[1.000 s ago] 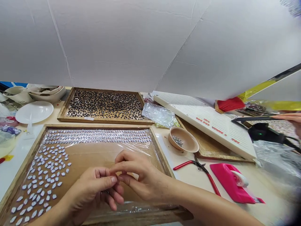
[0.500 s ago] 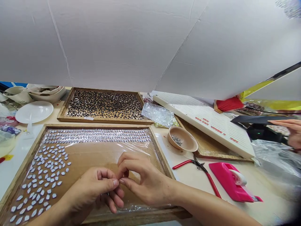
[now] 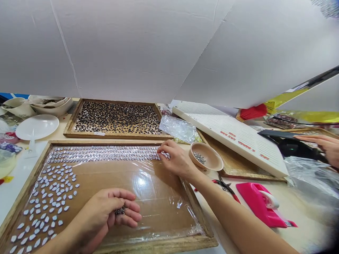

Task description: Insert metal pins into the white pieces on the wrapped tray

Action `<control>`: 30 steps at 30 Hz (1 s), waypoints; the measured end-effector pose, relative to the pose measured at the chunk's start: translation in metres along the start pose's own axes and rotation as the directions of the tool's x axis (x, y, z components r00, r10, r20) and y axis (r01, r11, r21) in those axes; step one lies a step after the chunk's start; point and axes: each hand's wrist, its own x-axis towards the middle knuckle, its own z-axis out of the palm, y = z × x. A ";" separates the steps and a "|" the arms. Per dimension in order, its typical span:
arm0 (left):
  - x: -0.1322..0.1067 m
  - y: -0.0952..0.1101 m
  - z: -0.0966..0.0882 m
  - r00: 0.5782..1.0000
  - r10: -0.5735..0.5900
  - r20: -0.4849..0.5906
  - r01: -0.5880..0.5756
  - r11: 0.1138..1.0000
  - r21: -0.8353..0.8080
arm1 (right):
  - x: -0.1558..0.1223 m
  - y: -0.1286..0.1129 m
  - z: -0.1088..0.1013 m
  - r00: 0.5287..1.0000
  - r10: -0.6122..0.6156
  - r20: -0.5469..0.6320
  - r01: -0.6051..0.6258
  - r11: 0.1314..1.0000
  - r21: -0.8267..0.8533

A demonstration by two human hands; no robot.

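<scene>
My left hand (image 3: 113, 211) is cupped palm up over the near part of a wooden-framed tray (image 3: 185, 243), cradling a small heap of tiny metal pieces (image 3: 120, 210). At the right end of the far rows, my right hand (image 3: 174, 158) pinches thumb and forefinger together at the surface; anything between the fingertips is too small to make out. Those rows hold small white leaf-shaped pieces (image 3: 106, 153) with a ring-like mark on each. More white leaf-shaped pieces (image 3: 53, 190), looser and plain, lie along the tray's left side. Clear film covers the tray's brown base.
Behind stands a second framed tray (image 3: 118, 135) strewn with dark beads. To the right are a bowl (image 3: 214, 163) of metal bits, red-handled pliers (image 3: 225, 187), a pink tape dispenser (image 3: 256, 201) and a white foam board (image 3: 230, 137). Another person's hand (image 3: 327, 144) shows far right.
My right hand has left my left hand's fingertips and reached forward and right to the end of the rows. My left palm has turned up, showing the metal pieces.
</scene>
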 end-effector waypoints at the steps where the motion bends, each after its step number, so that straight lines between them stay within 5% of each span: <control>1: 0.000 0.000 0.000 1.000 -0.004 0.001 0.004 1.000 0.007 | 0.000 0.002 0.003 1.000 -0.008 0.005 0.009 0.999 -0.053; 14: 0.001 -0.002 -0.001 1.000 -0.003 -0.002 0.003 1.000 0.022 | 0.001 0.000 0.011 0.995 -0.066 0.068 0.083 0.957 -0.279; 30: 0.003 -0.007 -0.005 0.999 0.032 0.028 -0.032 0.999 0.012 | 0.001 0.006 0.008 0.994 -0.059 0.088 0.075 0.978 -0.197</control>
